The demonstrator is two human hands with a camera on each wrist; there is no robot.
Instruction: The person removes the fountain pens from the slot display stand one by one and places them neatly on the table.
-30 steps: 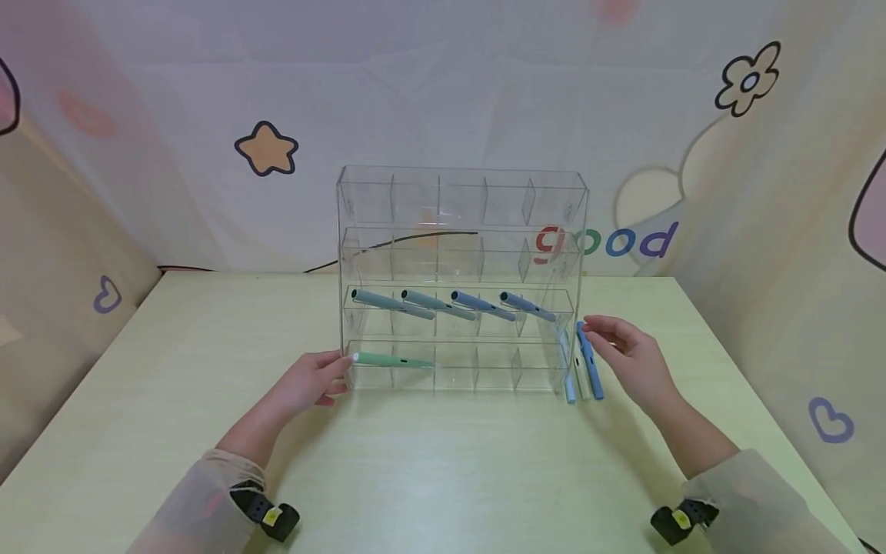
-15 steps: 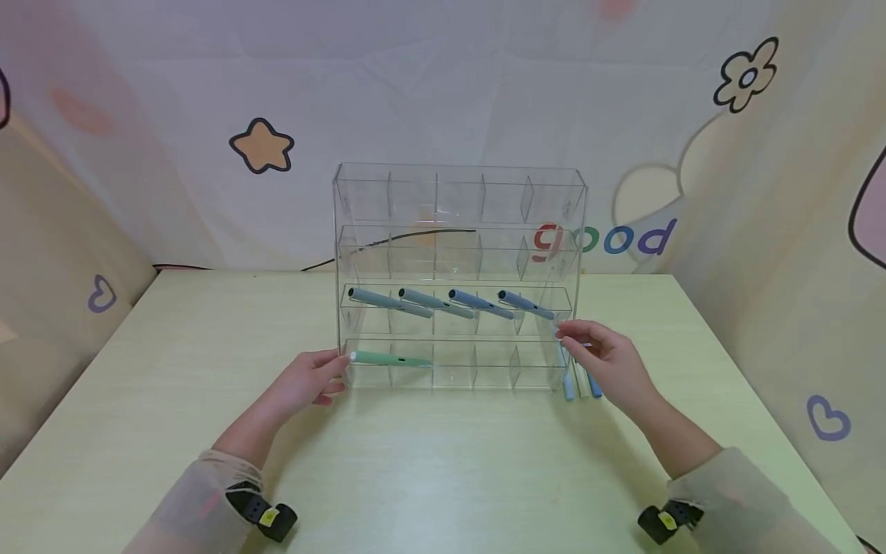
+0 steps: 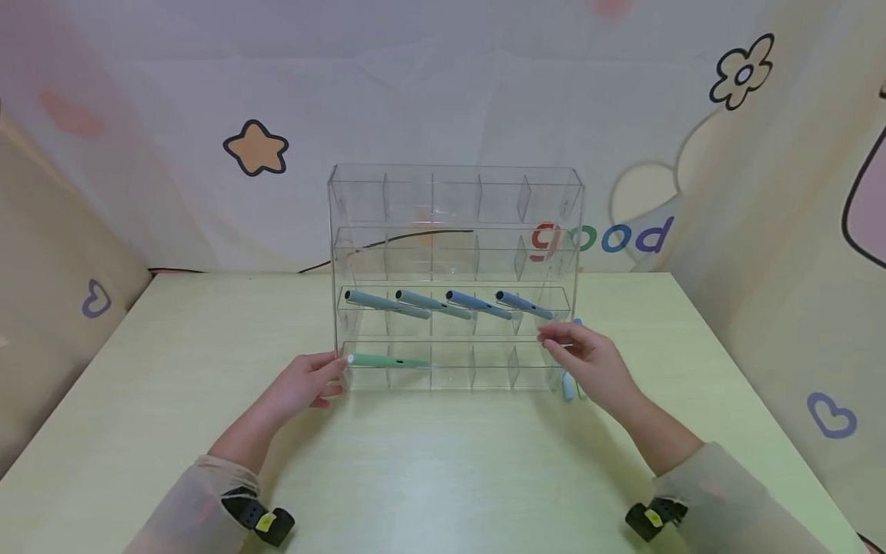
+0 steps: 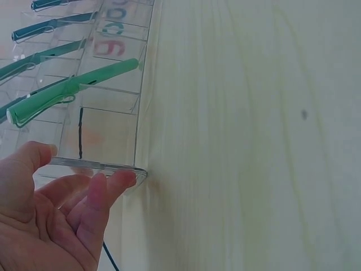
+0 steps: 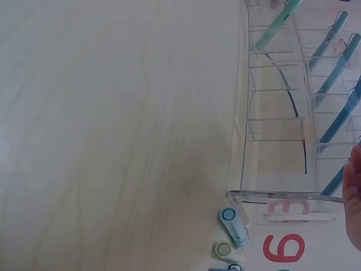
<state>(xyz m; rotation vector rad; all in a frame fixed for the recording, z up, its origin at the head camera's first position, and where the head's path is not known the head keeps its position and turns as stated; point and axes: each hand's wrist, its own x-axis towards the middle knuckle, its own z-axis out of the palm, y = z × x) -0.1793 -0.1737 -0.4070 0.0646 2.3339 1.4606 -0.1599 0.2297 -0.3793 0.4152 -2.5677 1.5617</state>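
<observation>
A clear acrylic pen rack [image 3: 453,377] with stepped, divided tiers stands on the table. My left hand [image 3: 309,382] holds its left side panel, thumb and fingers at the panel's edge in the left wrist view. Beside that hand a green pen [image 3: 388,361] lies on the lowest tier. Several blue and blue-green pens [image 3: 472,305] rest slanted on the tier above. My right hand [image 3: 588,358] is at the rack's right end, fingertips just below the rightmost blue pen [image 3: 522,303]; nothing shows between them. Only its edge enters the right wrist view, next to that pen.
Right of the rack, a light blue pen [image 5: 232,224], a pale pen [image 5: 227,250] and a blue pen [image 5: 225,269] lie on the table [image 3: 443,469], partly hidden by my right hand in the head view. A printed cloth [image 3: 173,154] hangs behind.
My right hand has moved left from beside the loose pens to the rack's right end, in front of it. My left hand keeps its hold. The view has shifted slightly.
</observation>
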